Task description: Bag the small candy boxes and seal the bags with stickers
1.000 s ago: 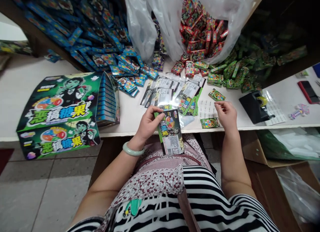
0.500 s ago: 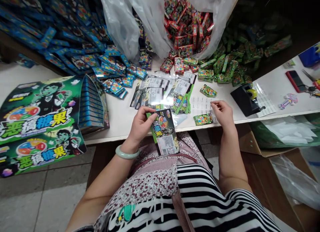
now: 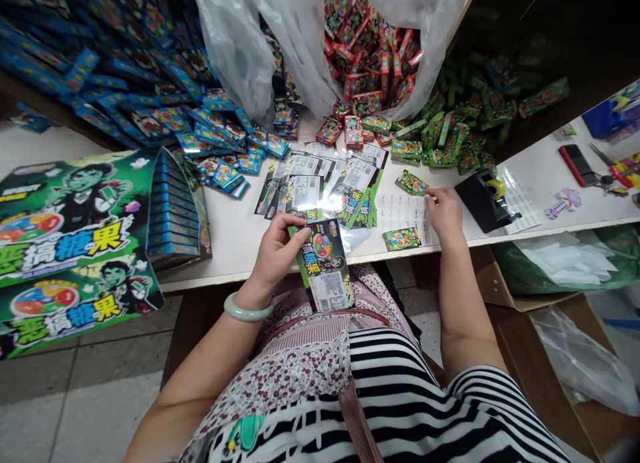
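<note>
My left hand (image 3: 277, 251) is closed on a green and black printed packet (image 3: 324, 265), holding it by its left edge over my lap at the table's front edge. My right hand (image 3: 444, 208) rests on a white sticker sheet (image 3: 403, 211) on the table, fingers curled and pinched at the sheet. Between my hands a small green candy box (image 3: 401, 238) lies on the table. More flat packets (image 3: 325, 183) are fanned out just behind my left hand.
Blue candy boxes (image 3: 150, 83) are heaped at the back left, red boxes (image 3: 370, 56) spill from a clear plastic bag (image 3: 260, 43), green boxes (image 3: 465, 130) lie at the back right. A black tape dispenser (image 3: 483, 200) stands right of my hand. Large green display cartons (image 3: 75, 243) sit left.
My right hand has moved a little forward over the sticker sheet. The left hand keeps its hold on the packet. The view has shifted slightly to the right.
</note>
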The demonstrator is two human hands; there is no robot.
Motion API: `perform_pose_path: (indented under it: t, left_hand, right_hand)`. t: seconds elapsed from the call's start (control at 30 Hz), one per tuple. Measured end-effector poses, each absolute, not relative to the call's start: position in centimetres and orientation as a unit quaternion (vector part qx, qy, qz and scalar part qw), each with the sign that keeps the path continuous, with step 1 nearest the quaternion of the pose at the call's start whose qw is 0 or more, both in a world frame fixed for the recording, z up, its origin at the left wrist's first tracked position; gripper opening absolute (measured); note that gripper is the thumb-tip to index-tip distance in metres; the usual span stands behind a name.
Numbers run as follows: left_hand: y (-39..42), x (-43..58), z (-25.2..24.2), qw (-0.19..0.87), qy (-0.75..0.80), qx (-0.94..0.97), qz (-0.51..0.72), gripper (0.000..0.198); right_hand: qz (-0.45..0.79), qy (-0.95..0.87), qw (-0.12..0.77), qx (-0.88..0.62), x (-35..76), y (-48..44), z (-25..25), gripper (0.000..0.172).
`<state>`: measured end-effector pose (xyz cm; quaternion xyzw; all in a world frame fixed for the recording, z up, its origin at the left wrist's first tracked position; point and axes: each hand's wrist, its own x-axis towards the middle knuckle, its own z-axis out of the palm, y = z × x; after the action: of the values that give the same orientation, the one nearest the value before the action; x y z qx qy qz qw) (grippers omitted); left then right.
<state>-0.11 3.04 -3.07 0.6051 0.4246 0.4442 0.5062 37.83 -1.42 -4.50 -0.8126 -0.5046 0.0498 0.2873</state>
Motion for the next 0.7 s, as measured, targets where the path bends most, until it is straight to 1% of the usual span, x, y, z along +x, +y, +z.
perform_pose_path:
  t: [0.13, 0.27, 0.37, 0.57, 0.7]
  left_hand:
    - [3.0, -0.1, -3.0, 0.509, 0.431, 0.602, 0.44, 0.027]
    - [3.1, 0.1, -3.1, 0.514, 0.432, 0.598, 0.436, 0.026]
    - [3.2, 0.2, -3.2, 0.513, 0.436, 0.601, 0.431, 0.024]
    - [3.2, 0.2, -3.2, 0.51, 0.437, 0.607, 0.426, 0.023]
    - [3.2, 0.1, -3.1, 0.511, 0.436, 0.608, 0.424, 0.023]
  right_hand:
    - [0.084, -0.49, 0.254, -0.83, 39.2, -0.5, -5.0, 0.031]
    - [0.082, -0.487, 0.265, -0.828, 39.2, -1.0, -5.0, 0.025]
    - [0.082, -0.497, 0.272, -0.82, 39.3, -1.4, -4.9, 0.026]
    - [0.035, -0.536, 0.277, -0.797, 39.1, -1.0, -5.1, 0.022]
    - [0.069, -0.537, 0.26, -0.799, 38.5, -0.3, -5.0, 0.017]
